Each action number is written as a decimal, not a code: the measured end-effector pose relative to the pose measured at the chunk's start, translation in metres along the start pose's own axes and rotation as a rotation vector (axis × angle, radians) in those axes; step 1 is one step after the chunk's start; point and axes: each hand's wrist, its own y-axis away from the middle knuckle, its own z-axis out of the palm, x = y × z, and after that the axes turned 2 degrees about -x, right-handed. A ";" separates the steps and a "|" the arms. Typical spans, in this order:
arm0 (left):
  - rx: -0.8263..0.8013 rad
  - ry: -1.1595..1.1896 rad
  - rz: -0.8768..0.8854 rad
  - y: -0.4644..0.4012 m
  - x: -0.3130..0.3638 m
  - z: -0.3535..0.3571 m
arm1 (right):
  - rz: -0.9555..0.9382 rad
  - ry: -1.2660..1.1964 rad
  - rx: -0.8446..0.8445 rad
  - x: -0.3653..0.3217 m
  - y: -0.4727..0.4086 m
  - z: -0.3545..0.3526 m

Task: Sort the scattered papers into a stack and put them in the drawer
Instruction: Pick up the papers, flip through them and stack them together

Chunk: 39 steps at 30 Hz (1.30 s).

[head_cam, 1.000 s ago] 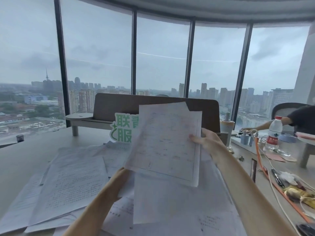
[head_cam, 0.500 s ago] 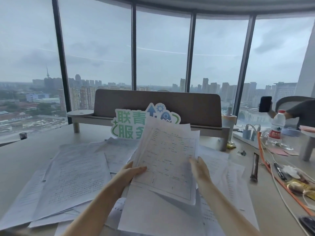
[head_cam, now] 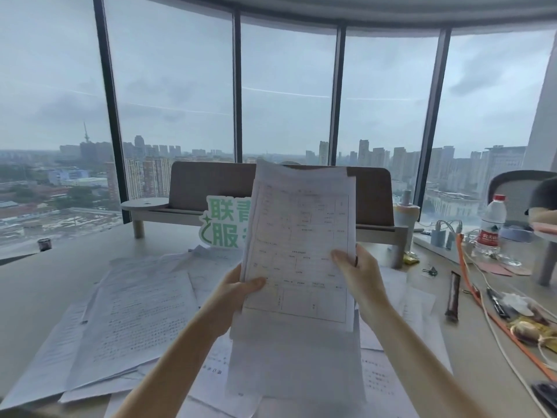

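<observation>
Held sheaf [head_cam: 298, 245] upright (others scattered).

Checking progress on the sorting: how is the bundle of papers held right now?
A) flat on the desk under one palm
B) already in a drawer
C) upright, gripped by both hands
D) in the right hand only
C: the left hand and right hand each grip a side edge of the upright bundle of papers above the desk.

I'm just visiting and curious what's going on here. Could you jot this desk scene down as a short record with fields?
held: sheaf of papers, upright
left hand: grips sheaf's left edge
right hand: grips sheaf's right edge
on desk: loose papers, spread out
behind sheaf: green sign, partly hidden
right side: water bottle, orange cable
drawer: not in view
</observation>
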 end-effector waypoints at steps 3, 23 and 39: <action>0.079 -0.073 0.121 -0.003 0.020 0.005 | -0.168 0.014 0.049 -0.029 -0.001 0.000; 0.133 0.059 0.190 -0.003 0.025 0.003 | -0.326 -0.048 -0.004 -0.063 -0.003 0.009; 0.038 0.040 0.122 -0.001 0.000 -0.002 | -0.621 0.248 -0.047 -0.088 -0.013 0.001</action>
